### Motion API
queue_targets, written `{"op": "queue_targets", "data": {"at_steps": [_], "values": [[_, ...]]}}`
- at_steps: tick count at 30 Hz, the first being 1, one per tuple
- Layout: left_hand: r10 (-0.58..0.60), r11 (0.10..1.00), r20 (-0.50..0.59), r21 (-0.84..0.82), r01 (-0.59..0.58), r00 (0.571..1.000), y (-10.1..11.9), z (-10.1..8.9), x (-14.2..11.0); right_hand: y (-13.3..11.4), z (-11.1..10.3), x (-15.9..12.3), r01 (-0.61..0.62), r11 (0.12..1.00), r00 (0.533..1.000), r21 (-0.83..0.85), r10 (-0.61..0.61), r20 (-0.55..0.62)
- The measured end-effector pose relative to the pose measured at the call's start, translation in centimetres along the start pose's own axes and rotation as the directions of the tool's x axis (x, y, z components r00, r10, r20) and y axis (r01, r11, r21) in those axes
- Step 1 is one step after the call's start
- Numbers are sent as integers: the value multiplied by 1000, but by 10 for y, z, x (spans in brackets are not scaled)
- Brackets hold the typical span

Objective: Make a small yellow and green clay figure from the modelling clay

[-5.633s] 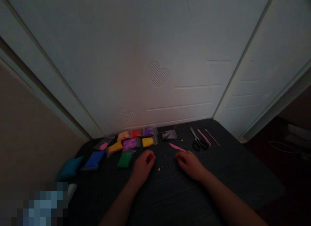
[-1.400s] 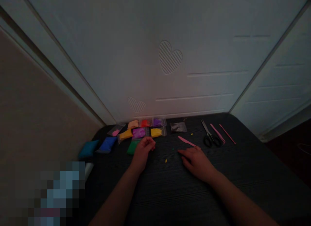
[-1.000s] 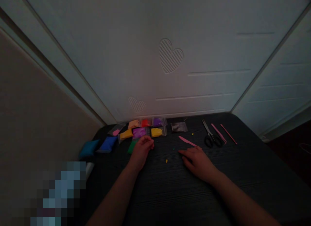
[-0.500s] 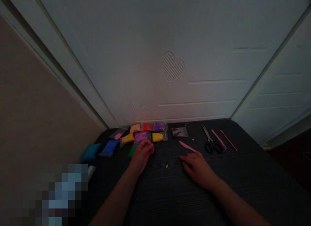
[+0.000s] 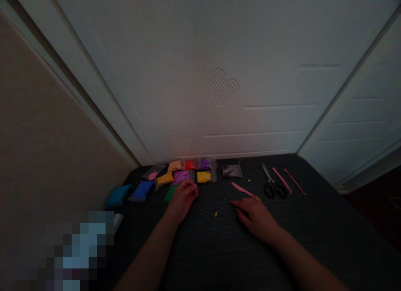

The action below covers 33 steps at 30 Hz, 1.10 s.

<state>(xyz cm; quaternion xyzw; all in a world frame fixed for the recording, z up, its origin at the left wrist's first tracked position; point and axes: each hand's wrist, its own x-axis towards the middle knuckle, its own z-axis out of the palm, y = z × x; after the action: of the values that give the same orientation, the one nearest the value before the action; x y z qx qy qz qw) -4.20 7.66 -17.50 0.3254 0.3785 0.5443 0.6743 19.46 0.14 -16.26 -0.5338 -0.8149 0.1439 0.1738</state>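
Note:
My left hand (image 5: 184,199) is closed, its fingertips pressed together beside the bags; whatever they pinch, if anything, is too small to see. Partly behind it lies a green bag (image 5: 171,193). My right hand (image 5: 255,213) rests on the dark table with its index finger stretched out and its thumb apart. Just beyond that fingertip sits a tiny green bit (image 5: 224,198). A pink plastic knife (image 5: 242,189) lies with its near end against the right hand's knuckles. Between the hands is a small yellow piece (image 5: 216,214), and a second yellow bit (image 5: 249,180) lies farther back.
Several small bags of coloured clay, among them a yellow bag (image 5: 204,176) and a blue bag (image 5: 142,191), line the back left. A grey-black bag (image 5: 232,170) lies at the back. Scissors (image 5: 272,184) and pink tools (image 5: 282,180) are at the right. A white door (image 5: 188,74) stands behind.
The view has shifted very slightly. Both hands keep the same pose and place, and the pieces on the table have not moved.

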Motion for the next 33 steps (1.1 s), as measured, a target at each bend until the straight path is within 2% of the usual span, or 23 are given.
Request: {"op": "queue_targets", "data": {"at_steps": [9,15,21,24,26,28,30,33], "values": [[-26,1000,7,-11,26,1000,1,-1,1,-6,-3,-3,85,992,996,-97,-81,42],[-14,1000,31,-8,14,999,-1,-3,2,-7,-1,-2,51,993,999,-110,-49,21],[-15,1000,34,-10,15,999,-1,-2,2,-9,-4,-2,87,990,995,-113,-81,55],[2,999,30,44,-3,1000,-2,-1,2,-10,-4,-1,52,990,998,-130,-48,36],[20,984,54,176,-29,998,-4,1,0,-10,-3,-1,36,990,999,-134,-33,20],[9,922,129,384,-59,992,-4,4,-4,-9,-3,-1,45,991,999,-128,-43,21],[-21,803,244,582,-128,970,-1,8,-10,-10,-3,-1,54,991,998,-123,-52,22],[-72,616,437,726,-305,896,6,14,-21,-9,-3,-1,46,993,999,-111,-44,22]]}}
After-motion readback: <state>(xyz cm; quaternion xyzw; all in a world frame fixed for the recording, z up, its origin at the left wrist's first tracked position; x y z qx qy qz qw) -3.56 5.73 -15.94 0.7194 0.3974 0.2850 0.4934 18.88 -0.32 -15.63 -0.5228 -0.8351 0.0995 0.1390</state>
